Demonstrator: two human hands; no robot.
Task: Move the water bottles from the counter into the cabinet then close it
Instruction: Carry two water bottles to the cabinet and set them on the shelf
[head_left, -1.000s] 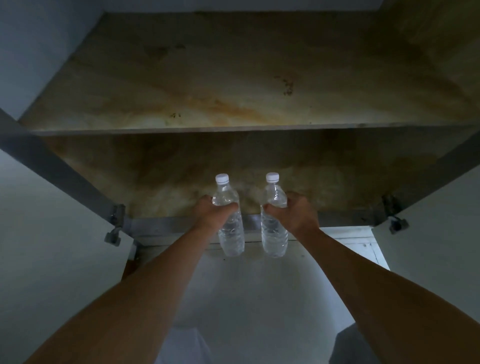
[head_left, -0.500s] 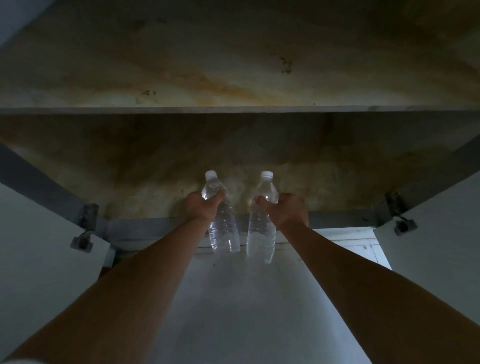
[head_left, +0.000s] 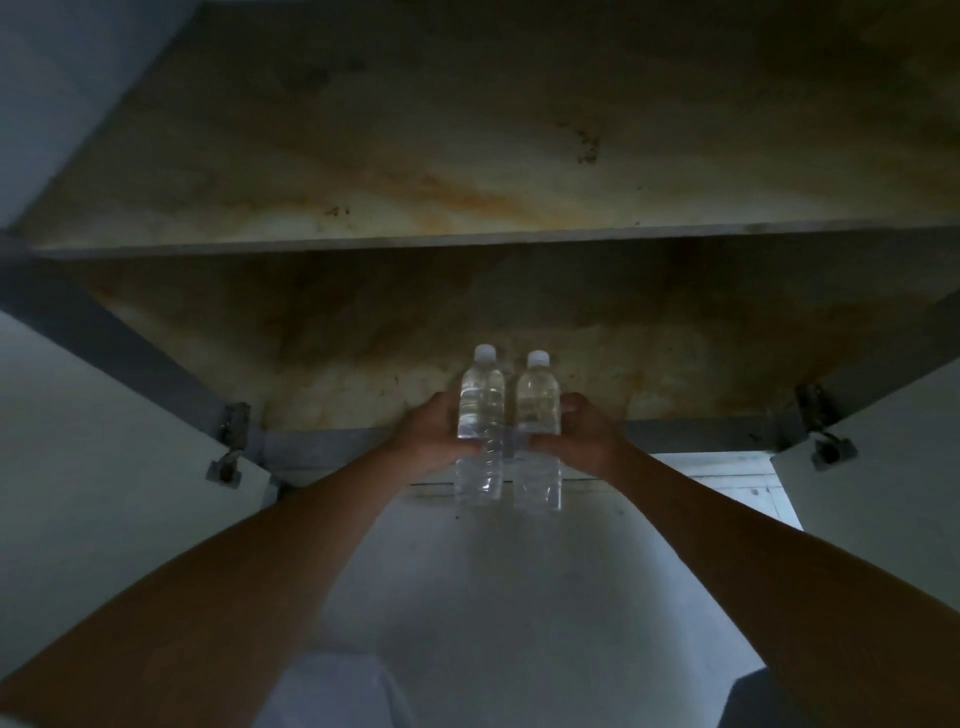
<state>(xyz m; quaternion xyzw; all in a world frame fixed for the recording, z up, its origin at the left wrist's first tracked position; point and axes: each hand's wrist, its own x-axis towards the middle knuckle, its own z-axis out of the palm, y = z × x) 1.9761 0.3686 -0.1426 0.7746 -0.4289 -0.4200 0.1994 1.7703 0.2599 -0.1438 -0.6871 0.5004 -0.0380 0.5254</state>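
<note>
Two clear plastic water bottles with white caps stand upright side by side, almost touching, in front of the open wall cabinet's lower opening. My left hand (head_left: 428, 434) grips the left bottle (head_left: 480, 410) around its middle. My right hand (head_left: 584, 434) grips the right bottle (head_left: 538, 405) the same way. Both bottles are raised, their bottoms below the cabinet's front bottom edge (head_left: 332, 444) and their tops in front of the stained lower compartment (head_left: 363, 364). Both arms reach up and forward from the bottom corners of the view.
The cabinet has a stained middle shelf (head_left: 363, 241) with a second compartment above it. The left door (head_left: 104, 467) and right door (head_left: 883, 457) hang open on metal hinges (head_left: 234, 431). A pale wall (head_left: 493, 597) lies below the cabinet.
Both bottles have come closer together and now stand parallel and upright; half a second ago they leaned apart. My hands have shifted slightly lower on them, and the view has tilted.
</note>
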